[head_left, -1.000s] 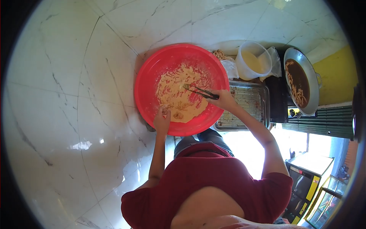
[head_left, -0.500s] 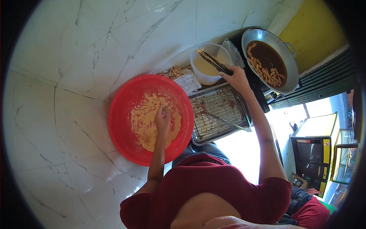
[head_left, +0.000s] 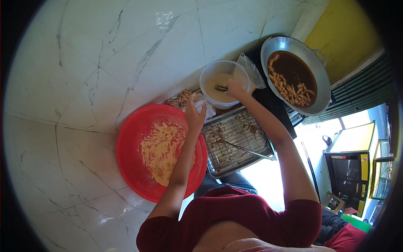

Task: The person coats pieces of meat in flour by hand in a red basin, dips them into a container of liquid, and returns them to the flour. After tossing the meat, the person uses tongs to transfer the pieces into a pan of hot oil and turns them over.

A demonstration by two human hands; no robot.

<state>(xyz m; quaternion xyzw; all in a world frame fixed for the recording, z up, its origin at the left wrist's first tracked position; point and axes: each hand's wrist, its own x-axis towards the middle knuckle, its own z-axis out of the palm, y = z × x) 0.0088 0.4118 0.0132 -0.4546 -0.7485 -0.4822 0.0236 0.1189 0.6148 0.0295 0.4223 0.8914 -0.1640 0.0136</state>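
My right hand [head_left: 235,89] reaches into a white plastic tub [head_left: 210,73] of pale batter and grips dark tongs [head_left: 221,88] whose tips dip into the batter. My left hand [head_left: 195,115] is raised over the far rim of a big red basin [head_left: 128,143] holding yellowish crumb mix [head_left: 159,151]; its fingers are apart and I see nothing in it. Just beyond that hand lies a plastic bag with pale food pieces [head_left: 184,97].
A metal tray with a wire rack [head_left: 235,143] and a long metal utensil [head_left: 247,150] sits right of the basin. A wok of dark oil with frying pieces [head_left: 294,80] stands at the far right. White marble tiles [head_left: 84,63] lie around.
My right hand carried the tongs from the red basin to the white tub and lowered them into the batter. My left hand lifted out of the crumb mix toward the basin's far rim.
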